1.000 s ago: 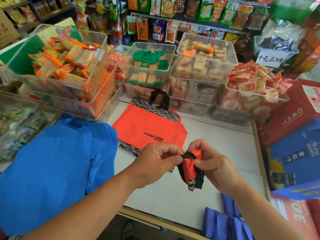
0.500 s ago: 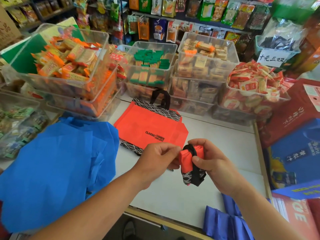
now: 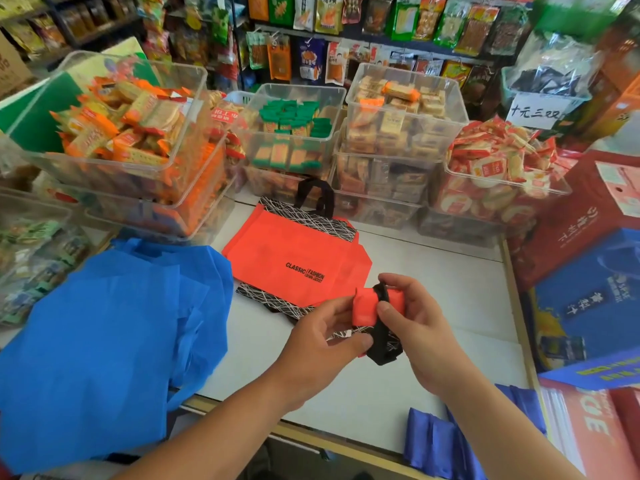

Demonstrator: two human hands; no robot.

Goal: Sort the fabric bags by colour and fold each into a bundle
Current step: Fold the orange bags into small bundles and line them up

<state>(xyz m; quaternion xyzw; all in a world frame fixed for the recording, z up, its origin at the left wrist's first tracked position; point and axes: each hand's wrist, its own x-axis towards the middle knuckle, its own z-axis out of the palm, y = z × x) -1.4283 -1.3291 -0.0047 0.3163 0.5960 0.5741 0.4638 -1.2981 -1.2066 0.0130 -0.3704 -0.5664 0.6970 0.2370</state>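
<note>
A small rolled bundle of an orange-red fabric bag (image 3: pixel 364 306), wrapped by its black handle, is held above the white table (image 3: pixel 450 289). My left hand (image 3: pixel 322 344) pinches its left end and lower black part. My right hand (image 3: pixel 412 327) grips its right side, thumb across the black strap. Behind it a flat orange-red bag (image 3: pixel 294 261) with black patterned trim lies on the table. A loose pile of light blue bags (image 3: pixel 104 341) covers the table's left side. Folded dark blue bags (image 3: pixel 446 441) sit at the near right edge.
Clear plastic bins of packaged snacks (image 3: pixel 398 133) line the back of the table, with another stack (image 3: pixel 131 140) at the left. Red and blue gift boxes (image 3: pixel 588 289) stand along the right. Shelves of hanging snack packets fill the background.
The bundle has turned from hanging upright to lying more sideways between my hands, and it sits a little higher. The black strap now runs around its middle.
</note>
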